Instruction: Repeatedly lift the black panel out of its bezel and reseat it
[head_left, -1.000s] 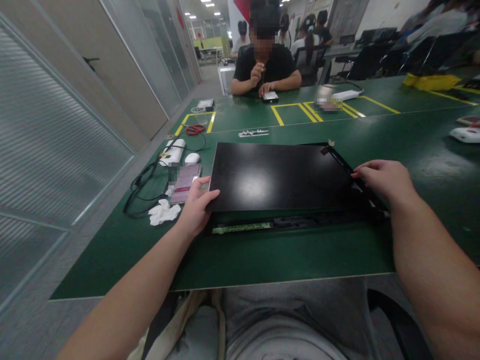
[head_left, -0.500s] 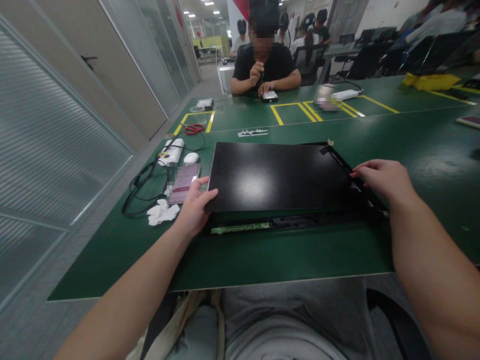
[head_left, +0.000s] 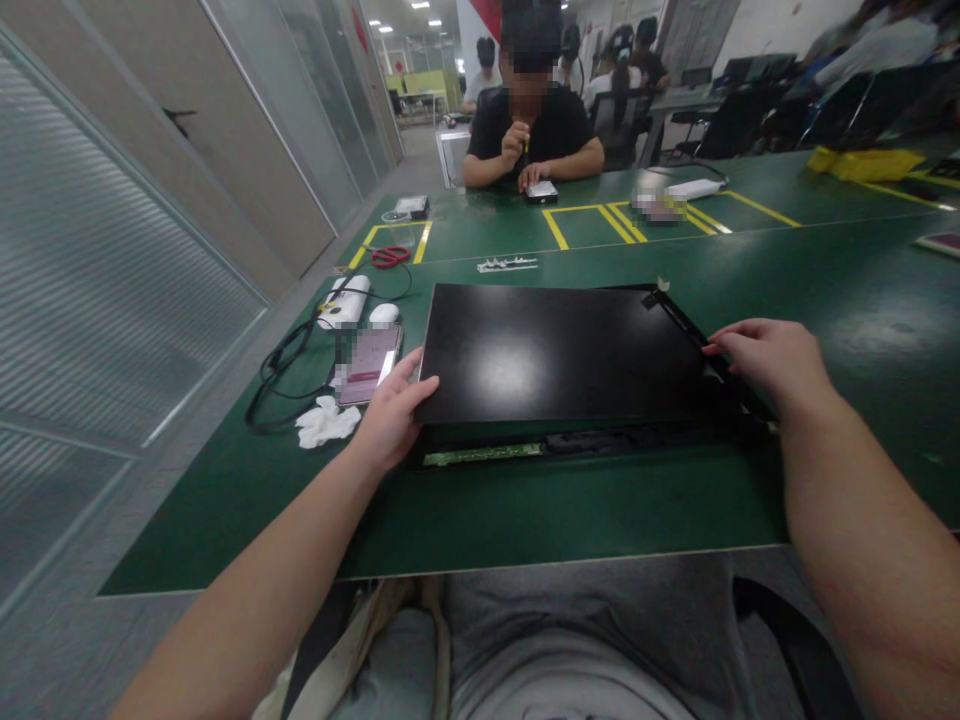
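Note:
A black flat display panel [head_left: 555,350] lies over a black shallow frame [head_left: 686,322], tilted so that its left end is raised. My left hand [head_left: 394,410] grips the panel's left edge, thumb on top and fingers at the side and beneath. Pinched fingers of my right hand [head_left: 772,360] are closed on the frame's right edge. Along the front, below the panel, a narrow green circuit board [head_left: 484,455] shows inside the frame. The rest of the frame's inside is hidden under the panel.
Left of the panel are a phone [head_left: 367,365], crumpled tissue [head_left: 326,422], a white power strip [head_left: 345,302], black cables and red-handled scissors [head_left: 390,257]. White strips [head_left: 508,265] lie beyond the panel. Across the green table [head_left: 562,520], a co-worker [head_left: 536,140] handles a small drive.
Almost nothing differs. The view has shifted very slightly; both hands keep their holds, and the panel stays tilted in the same place.

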